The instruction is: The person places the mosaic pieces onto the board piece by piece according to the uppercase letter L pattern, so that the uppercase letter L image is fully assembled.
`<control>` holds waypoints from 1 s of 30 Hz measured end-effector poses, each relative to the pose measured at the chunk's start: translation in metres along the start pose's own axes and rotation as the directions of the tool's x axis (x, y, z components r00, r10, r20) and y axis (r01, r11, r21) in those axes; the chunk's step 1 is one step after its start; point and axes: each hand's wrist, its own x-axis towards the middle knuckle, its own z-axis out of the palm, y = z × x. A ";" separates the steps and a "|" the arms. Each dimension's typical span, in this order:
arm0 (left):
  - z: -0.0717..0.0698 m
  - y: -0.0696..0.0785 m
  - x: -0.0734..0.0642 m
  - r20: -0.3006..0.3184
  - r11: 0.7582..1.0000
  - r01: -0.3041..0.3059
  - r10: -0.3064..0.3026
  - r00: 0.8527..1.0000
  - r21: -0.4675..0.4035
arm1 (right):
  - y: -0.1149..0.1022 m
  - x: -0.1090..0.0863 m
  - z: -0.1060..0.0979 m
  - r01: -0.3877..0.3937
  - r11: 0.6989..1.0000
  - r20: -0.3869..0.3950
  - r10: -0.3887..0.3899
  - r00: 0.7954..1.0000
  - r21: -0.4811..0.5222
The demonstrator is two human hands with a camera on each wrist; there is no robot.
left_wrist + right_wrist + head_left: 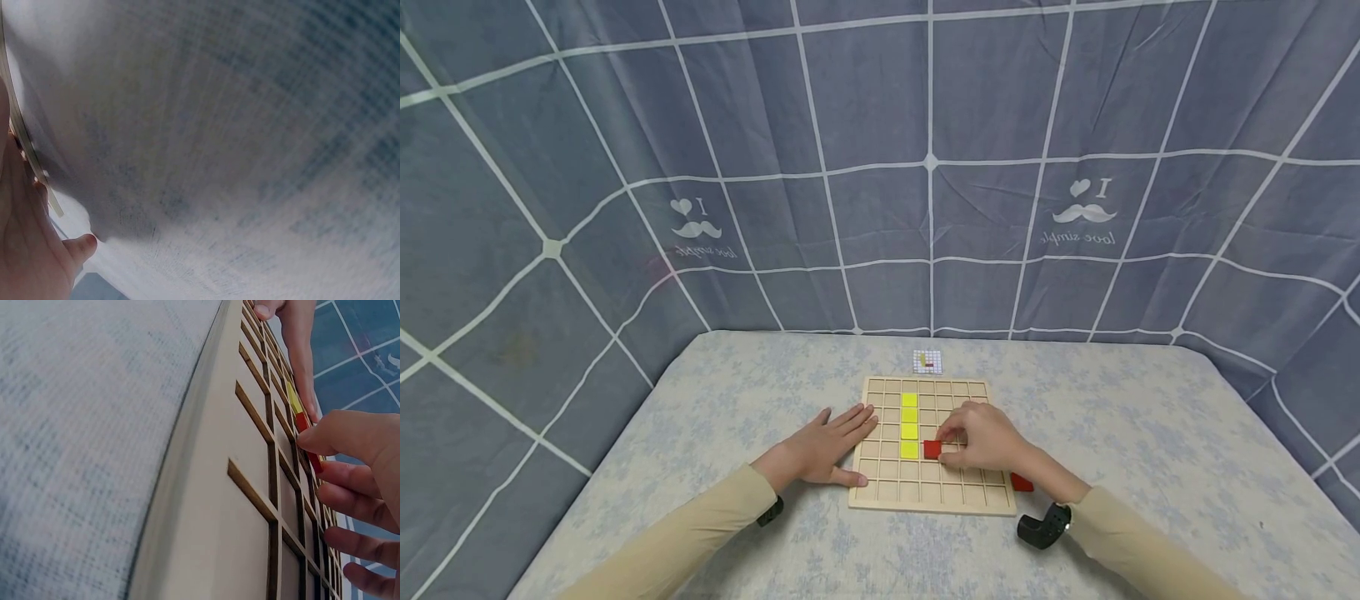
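A wooden grid board [932, 498] lies on the table, with a column of yellow tiles [909, 423] set in its cells. My right hand [988, 437] is over the board's right half and pinches a red tile [932, 450] between thumb and fingers. That tile sits just right of the lowest yellow one; whether it is fully down in a cell I cannot tell. My left hand [827, 447] lies spread at the board's left edge, fingertips and thumb touching the frame. In the right wrist view, the pinched red tile [316, 464] shows edge-on between thumb and fingers.
A small printed grid card [927, 362] lies behind the board. Another red piece [1022, 482] rests by the board's right edge, partly under my right wrist. A patterned cloth covers the table [760, 375], and a grey-blue checked curtain [880, 217] hangs behind.
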 end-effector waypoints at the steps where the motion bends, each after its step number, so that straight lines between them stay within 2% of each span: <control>1: 0.000 0.000 0.000 0.000 1.000 0.000 0.000 1.000 -0.001 | -0.001 0.000 0.001 -0.004 1.000 0.000 0.004 1.000 0.001; 14: 0.000 0.000 -0.001 -0.009 1.000 -0.007 0.007 1.000 0.001 | -0.001 0.002 0.003 0.015 0.999 0.005 -0.015 1.000 0.034; 30: 0.001 0.000 0.000 -0.006 1.000 -0.001 0.001 1.000 0.007 | -0.001 0.001 0.004 -0.001 0.999 0.023 0.000 1.000 0.036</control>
